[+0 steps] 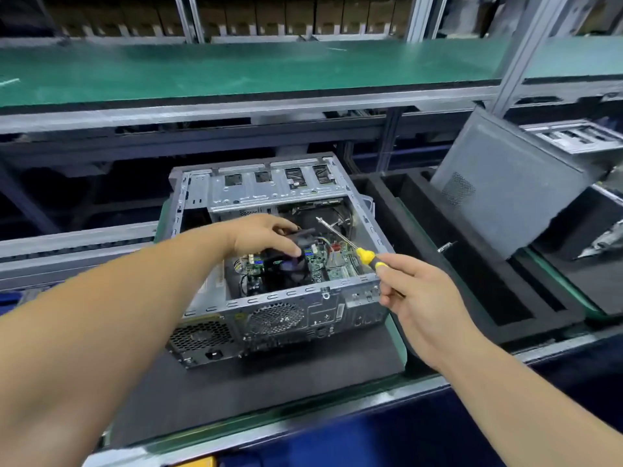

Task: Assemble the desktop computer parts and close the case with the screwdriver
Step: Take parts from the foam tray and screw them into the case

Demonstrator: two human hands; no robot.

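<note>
An open grey computer case [286, 305] lies on its side on a black foam pad, motherboard and drive cage exposed. My left hand [266, 235] reaches inside and grips the black CPU cooler fan [286, 264] from above. My right hand [414, 298] holds a screwdriver [357, 247] by its yellow-and-black handle at the case's right rim. Its metal shaft points up and left over the motherboard, and the tip touches nothing. The grey side panel [505, 187] leans upright to the right of the case.
A black foam tray [472, 281] sits right of the case, with a small metal part [446, 246] on it. Another tray and metal chassis parts [580, 136] lie at far right. A green-topped shelf [236, 69] runs above the bench.
</note>
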